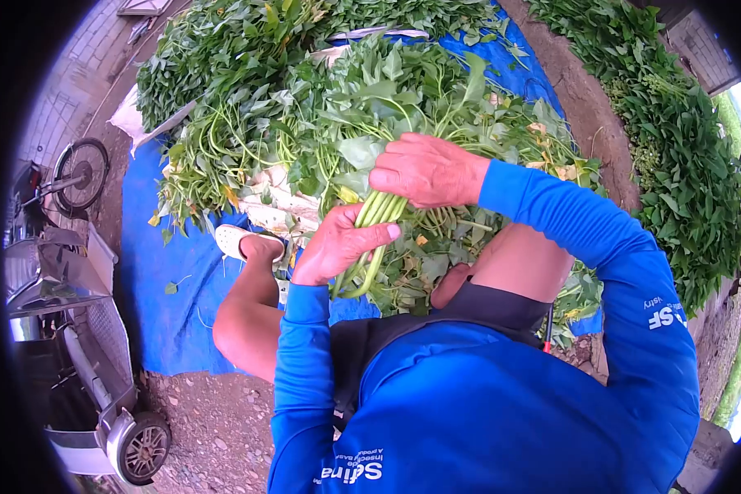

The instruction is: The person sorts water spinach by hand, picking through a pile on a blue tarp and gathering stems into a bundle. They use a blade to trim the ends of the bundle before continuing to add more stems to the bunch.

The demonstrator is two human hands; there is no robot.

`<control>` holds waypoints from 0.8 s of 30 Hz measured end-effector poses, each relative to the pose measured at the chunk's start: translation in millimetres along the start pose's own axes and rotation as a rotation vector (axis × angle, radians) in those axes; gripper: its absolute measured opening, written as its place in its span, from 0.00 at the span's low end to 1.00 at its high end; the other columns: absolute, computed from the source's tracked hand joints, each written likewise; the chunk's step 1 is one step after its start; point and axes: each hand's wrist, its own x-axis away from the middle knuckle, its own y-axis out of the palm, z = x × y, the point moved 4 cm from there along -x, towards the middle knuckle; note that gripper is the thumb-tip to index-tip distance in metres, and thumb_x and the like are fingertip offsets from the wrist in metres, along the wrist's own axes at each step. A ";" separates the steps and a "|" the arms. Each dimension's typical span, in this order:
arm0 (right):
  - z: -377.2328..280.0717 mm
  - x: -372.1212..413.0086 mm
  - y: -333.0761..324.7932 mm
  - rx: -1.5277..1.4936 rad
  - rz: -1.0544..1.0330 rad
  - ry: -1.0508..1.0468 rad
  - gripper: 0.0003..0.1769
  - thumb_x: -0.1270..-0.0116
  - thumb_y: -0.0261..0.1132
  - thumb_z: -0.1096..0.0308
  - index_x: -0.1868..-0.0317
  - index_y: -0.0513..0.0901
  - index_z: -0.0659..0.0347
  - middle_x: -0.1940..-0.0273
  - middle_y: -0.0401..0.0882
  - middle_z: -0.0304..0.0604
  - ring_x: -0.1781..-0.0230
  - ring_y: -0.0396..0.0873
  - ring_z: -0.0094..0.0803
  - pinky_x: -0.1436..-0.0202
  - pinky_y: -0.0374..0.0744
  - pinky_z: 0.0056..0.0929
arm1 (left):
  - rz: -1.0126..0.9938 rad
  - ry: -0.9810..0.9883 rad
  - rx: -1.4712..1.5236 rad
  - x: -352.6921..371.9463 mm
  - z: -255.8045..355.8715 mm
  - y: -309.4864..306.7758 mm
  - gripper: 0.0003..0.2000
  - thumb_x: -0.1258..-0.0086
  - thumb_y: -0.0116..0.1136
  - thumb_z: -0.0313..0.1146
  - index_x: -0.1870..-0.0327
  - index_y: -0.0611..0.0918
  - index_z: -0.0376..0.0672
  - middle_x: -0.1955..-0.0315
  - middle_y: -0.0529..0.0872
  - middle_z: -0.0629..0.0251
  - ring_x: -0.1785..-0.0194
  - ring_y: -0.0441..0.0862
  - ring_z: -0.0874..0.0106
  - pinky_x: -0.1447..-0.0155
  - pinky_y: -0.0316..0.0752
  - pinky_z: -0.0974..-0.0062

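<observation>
A bundle of leafy green stems (380, 212), like water spinach, is held in front of my lap. My left hand (336, 245) is closed around the lower stems, its thumb lying across them. Higher up, my right hand (426, 170) is closed over the same bundle, knuckles upward. Leaves of the bundle spread beyond my right hand and merge with the pile of greens (247, 99) behind it. Parts of the stems are hidden by my fingers.
Beneath the pile lies a blue tarp (160, 305), with pale sacking (284, 214) partly showing. More greens (675, 156) line the right side. At left are a motorcycle wheel (81, 177) and a wheeled vehicle (90, 362). My foot wears a cream clog (232, 240).
</observation>
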 end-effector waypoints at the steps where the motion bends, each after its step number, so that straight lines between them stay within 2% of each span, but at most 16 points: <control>1: 5.2 -5.5 6.3 -0.048 -0.133 0.025 0.20 0.40 0.68 0.74 0.46 0.79 0.57 0.53 0.87 0.47 0.46 0.88 0.50 0.46 0.85 0.52 | 0.014 0.030 -0.004 -3.3 -2.0 -10.9 0.16 0.25 0.75 0.39 0.44 0.87 0.42 0.61 0.87 0.72 0.62 0.81 0.80 0.56 0.77 0.75; 2: 9.0 -11.4 8.0 -0.052 -0.134 0.035 0.17 0.38 0.67 0.74 0.49 0.78 0.57 0.57 0.85 0.47 0.51 0.88 0.51 0.50 0.84 0.54 | 0.023 0.060 -0.013 -3.2 -4.9 -21.5 0.23 0.25 0.75 0.40 0.34 0.84 0.41 0.51 0.89 0.65 0.55 0.86 0.76 0.50 0.82 0.73; 4: 17.4 -18.7 -4.8 -0.045 -0.132 0.089 0.11 0.35 0.66 0.73 0.55 0.74 0.58 0.66 0.83 0.47 0.62 0.87 0.54 0.60 0.82 0.57 | 0.449 0.247 -0.032 9.9 7.9 -41.7 0.33 0.25 0.75 0.44 0.24 0.75 0.40 0.37 0.84 0.55 0.39 0.83 0.66 0.37 0.81 0.65; 5: 22.7 -22.7 -10.6 -0.040 -0.111 0.099 0.09 0.31 0.63 0.72 0.51 0.77 0.58 0.70 0.83 0.53 0.65 0.87 0.59 0.63 0.83 0.60 | 0.652 0.341 -0.043 16.2 14.0 -50.3 0.38 0.25 0.74 0.45 0.19 0.71 0.40 0.30 0.81 0.50 0.31 0.82 0.61 0.30 0.80 0.61; 6: 26.2 -27.6 -15.0 0.001 -0.164 0.112 0.09 0.31 0.63 0.71 0.51 0.78 0.58 0.70 0.84 0.53 0.65 0.87 0.59 0.62 0.83 0.59 | 0.749 0.382 -0.142 14.2 6.6 -64.5 0.47 0.27 0.75 0.50 0.13 0.62 0.39 0.20 0.70 0.42 0.19 0.71 0.51 0.19 0.70 0.52; 8: 30.4 -42.5 -24.6 0.082 -0.272 0.125 0.09 0.30 0.63 0.70 0.51 0.80 0.58 0.70 0.86 0.53 0.63 0.89 0.59 0.61 0.84 0.58 | 0.549 0.358 -0.086 1.2 -3.8 -65.3 0.50 0.32 0.80 0.50 0.15 0.65 0.36 0.23 0.74 0.40 0.19 0.70 0.50 0.24 0.75 0.51; 10: 30.7 -65.3 -28.4 0.131 -0.360 0.100 0.08 0.31 0.65 0.69 0.53 0.84 0.60 0.69 0.88 0.53 0.63 0.90 0.58 0.60 0.86 0.56 | 0.501 0.269 -0.363 -1.7 11.6 -34.3 0.50 0.33 0.81 0.51 0.16 0.67 0.33 0.26 0.79 0.41 0.24 0.78 0.56 0.24 0.75 0.60; 11: 30.7 -77.3 -26.1 0.148 -0.383 0.086 0.08 0.31 0.65 0.69 0.54 0.84 0.60 0.69 0.88 0.53 0.63 0.90 0.57 0.60 0.86 0.56 | 0.564 0.408 -0.365 -13.7 -0.2 -28.5 0.41 0.32 0.81 0.50 0.26 0.77 0.32 0.41 0.88 0.49 0.39 0.87 0.60 0.34 0.81 0.66; 14: 28.4 -114.5 -16.8 0.186 -0.453 0.058 0.09 0.29 0.65 0.67 0.55 0.88 0.59 0.68 0.89 0.52 0.63 0.91 0.56 0.58 0.88 0.55 | 0.674 0.209 -0.093 -29.4 -17.4 -27.8 0.28 0.29 0.78 0.46 0.40 0.82 0.32 0.58 0.89 0.61 0.55 0.87 0.69 0.47 0.83 0.71; 15: 29.7 -125.4 -9.2 0.164 -0.439 0.009 0.08 0.29 0.65 0.67 0.55 0.88 0.59 0.67 0.89 0.50 0.62 0.91 0.55 0.59 0.88 0.55 | 0.733 0.279 -0.001 -32.2 -19.2 -25.3 0.18 0.25 0.74 0.43 0.53 0.82 0.37 0.70 0.82 0.70 0.70 0.80 0.77 0.62 0.81 0.73; 16: 29.8 -135.9 0.1 0.176 -0.477 0.043 0.08 0.29 0.65 0.66 0.55 0.87 0.59 0.66 0.90 0.49 0.59 0.91 0.54 0.53 0.88 0.56 | 0.698 0.221 0.131 -37.9 -29.5 -28.2 0.16 0.24 0.74 0.42 0.54 0.82 0.38 0.71 0.81 0.71 0.72 0.78 0.77 0.64 0.80 0.73; 18: 39.9 -151.3 39.1 0.247 -0.418 -0.043 0.10 0.29 0.65 0.65 0.52 0.88 0.58 0.65 0.90 0.48 0.56 0.90 0.54 0.45 0.86 0.56 | 0.634 0.106 0.388 -43.6 -54.8 -40.4 0.14 0.23 0.72 0.40 0.54 0.82 0.39 0.74 0.78 0.72 0.76 0.76 0.77 0.69 0.79 0.74; 19: 40.3 -148.7 49.0 0.287 -0.209 -0.031 0.11 0.29 0.66 0.65 0.51 0.89 0.59 0.65 0.90 0.48 0.55 0.90 0.53 0.44 0.85 0.55 | 0.616 0.060 0.496 -46.8 -66.5 -45.8 0.13 0.23 0.72 0.41 0.58 0.81 0.42 0.76 0.73 0.73 0.80 0.72 0.77 0.75 0.77 0.73; 20: 42.2 -144.2 57.6 0.329 0.002 -0.025 0.12 0.29 0.66 0.65 0.50 0.89 0.59 0.65 0.89 0.48 0.55 0.90 0.53 0.42 0.84 0.53 | 0.633 0.039 0.524 -50.4 -75.7 -55.7 0.15 0.23 0.73 0.42 0.59 0.80 0.43 0.77 0.73 0.73 0.80 0.72 0.76 0.74 0.76 0.71; 22: 30.6 -131.1 57.2 0.123 0.249 0.100 0.13 0.30 0.66 0.66 0.49 0.89 0.59 0.66 0.89 0.48 0.56 0.90 0.52 0.42 0.84 0.50 | 0.673 -0.042 0.585 -41.8 -102.4 -69.5 0.17 0.24 0.74 0.45 0.60 0.78 0.45 0.77 0.71 0.72 0.78 0.72 0.74 0.71 0.76 0.68; 24: 21.7 -107.5 45.9 -0.315 0.330 0.322 0.13 0.32 0.67 0.66 0.51 0.90 0.61 0.66 0.89 0.49 0.58 0.90 0.51 0.46 0.85 0.47 | 0.732 -0.055 0.658 -35.4 -120.4 -80.5 0.18 0.23 0.74 0.47 0.62 0.76 0.47 0.76 0.70 0.73 0.78 0.70 0.75 0.72 0.74 0.68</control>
